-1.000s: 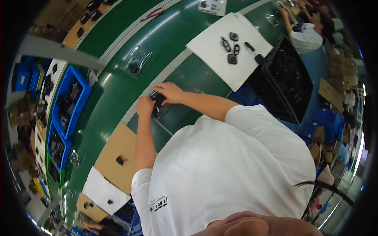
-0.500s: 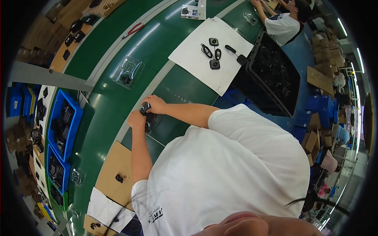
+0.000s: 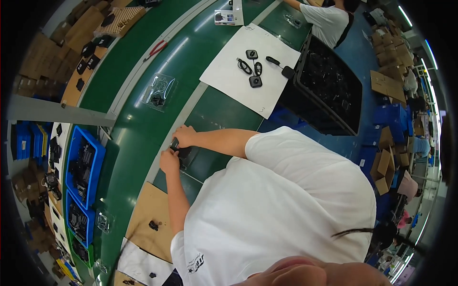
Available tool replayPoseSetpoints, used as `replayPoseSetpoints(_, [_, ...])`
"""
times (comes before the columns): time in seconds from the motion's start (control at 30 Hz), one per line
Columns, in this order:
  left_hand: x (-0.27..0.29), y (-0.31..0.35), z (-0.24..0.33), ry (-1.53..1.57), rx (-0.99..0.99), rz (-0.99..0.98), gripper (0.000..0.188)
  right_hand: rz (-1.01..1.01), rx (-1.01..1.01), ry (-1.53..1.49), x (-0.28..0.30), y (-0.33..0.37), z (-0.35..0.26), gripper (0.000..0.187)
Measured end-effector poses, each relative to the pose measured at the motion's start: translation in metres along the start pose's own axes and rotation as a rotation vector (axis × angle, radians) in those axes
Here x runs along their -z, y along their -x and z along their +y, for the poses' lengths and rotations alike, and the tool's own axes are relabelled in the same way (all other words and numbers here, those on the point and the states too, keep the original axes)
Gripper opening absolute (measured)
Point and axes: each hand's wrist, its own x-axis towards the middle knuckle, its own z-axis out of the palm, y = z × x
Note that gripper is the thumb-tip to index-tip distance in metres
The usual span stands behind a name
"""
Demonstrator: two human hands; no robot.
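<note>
My right hand (image 3: 185, 136) and my left hand (image 3: 170, 161) meet over the edge of the green bench. Both are closed on a small dark device (image 3: 175, 144), which sits between the fingers. Most of it is covered, so its exact kind cannot be made out. Just beneath the hands, a clear plastic blister tray (image 3: 187, 162) lies on the bench, partly hidden by my wrists. A white sheet (image 3: 224, 76) beyond my right arm carries square black gadgets (image 3: 255, 82) and coiled black cables (image 3: 244, 66).
A black bin (image 3: 329, 86) of clear plastic pieces stands by the sheet. On the green belt (image 3: 129, 138) lie another blister tray (image 3: 160, 93) and red-handled pliers (image 3: 156, 50). Blue trays (image 3: 98, 167) of black parts are across it. Cardboard (image 3: 151, 207) lies beside my left arm. A co-worker (image 3: 329, 21) is at far right.
The view has shifted slightly. My hands stay together on the dark device, with less of it showing between my fingers. The co-worker's arms show less now.
</note>
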Motion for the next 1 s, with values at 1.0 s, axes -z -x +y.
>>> replayPoseSetpoints(1.0, [-0.013, 0.047, -0.025, 0.088, 0.005, -0.014, 0.006, 0.169, 0.379, 0.138, -0.023, 0.1, -0.018, 0.077])
